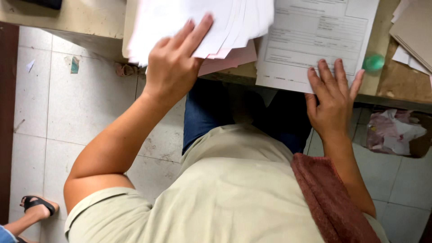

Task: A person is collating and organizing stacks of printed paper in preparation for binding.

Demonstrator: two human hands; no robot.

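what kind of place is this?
Probably an office or clerical desk: the left hand lifts a stack of papers, the right hand presses a printed form on a worn desk, over tiled floor.

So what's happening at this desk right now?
A person at a desk sorts papers. The left hand grips a blurred stack of sheets lifted above the desk edge. The right hand lies flat on a printed form on the desk. A green cap sits beside it.
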